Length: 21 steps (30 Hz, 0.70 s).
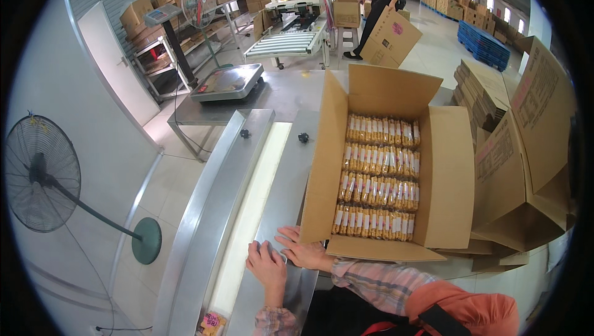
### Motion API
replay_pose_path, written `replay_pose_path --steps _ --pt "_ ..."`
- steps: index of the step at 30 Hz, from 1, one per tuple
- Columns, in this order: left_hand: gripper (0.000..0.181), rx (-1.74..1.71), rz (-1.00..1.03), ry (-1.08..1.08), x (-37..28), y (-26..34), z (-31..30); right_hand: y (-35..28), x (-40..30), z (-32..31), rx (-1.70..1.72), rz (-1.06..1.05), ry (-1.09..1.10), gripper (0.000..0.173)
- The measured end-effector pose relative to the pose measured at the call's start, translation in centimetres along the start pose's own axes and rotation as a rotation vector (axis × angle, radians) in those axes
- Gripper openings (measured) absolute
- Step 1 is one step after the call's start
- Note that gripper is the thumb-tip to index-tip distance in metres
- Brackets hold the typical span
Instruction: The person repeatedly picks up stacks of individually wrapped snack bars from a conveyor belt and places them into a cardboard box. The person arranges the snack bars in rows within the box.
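Note:
My left hand lies on the steel side plate of a conveyor, its fingertips near the pale belt. Just beside it, my right hand rests on the same plate with spread fingers, close to the lower left corner of an open cardboard carton. Neither hand holds anything. Inside the carton, packaged snacks in clear wrap stand in several tight rows, and the flaps are folded outward. One small snack packet with a pink label sits on the belt at the bottom of the view.
Beyond the conveyor a platform scale stands on a steel table. A floor fan is at left. More cartons crowd the right side. Farther back, a person holds a carton near a roller conveyor.

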<state>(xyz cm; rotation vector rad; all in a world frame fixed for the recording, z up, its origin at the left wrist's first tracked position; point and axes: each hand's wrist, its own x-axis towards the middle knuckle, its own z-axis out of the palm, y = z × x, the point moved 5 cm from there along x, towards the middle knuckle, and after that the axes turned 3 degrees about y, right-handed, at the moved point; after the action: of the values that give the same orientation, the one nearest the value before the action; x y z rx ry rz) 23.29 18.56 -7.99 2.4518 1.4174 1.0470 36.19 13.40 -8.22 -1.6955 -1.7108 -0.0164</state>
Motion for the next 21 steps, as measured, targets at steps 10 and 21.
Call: replay_pose_path --steps 10,21 --pt "0.034 0.020 0.000 0.009 -0.1 0.1 0.0 0.1 -0.3 0.4 0.011 0.014 0.026 0.042" --pt "0.032 0.013 0.001 0.008 0.2 0.7 -0.7 -0.2 0.0 -0.4 -0.020 -0.023 0.014 0.044"
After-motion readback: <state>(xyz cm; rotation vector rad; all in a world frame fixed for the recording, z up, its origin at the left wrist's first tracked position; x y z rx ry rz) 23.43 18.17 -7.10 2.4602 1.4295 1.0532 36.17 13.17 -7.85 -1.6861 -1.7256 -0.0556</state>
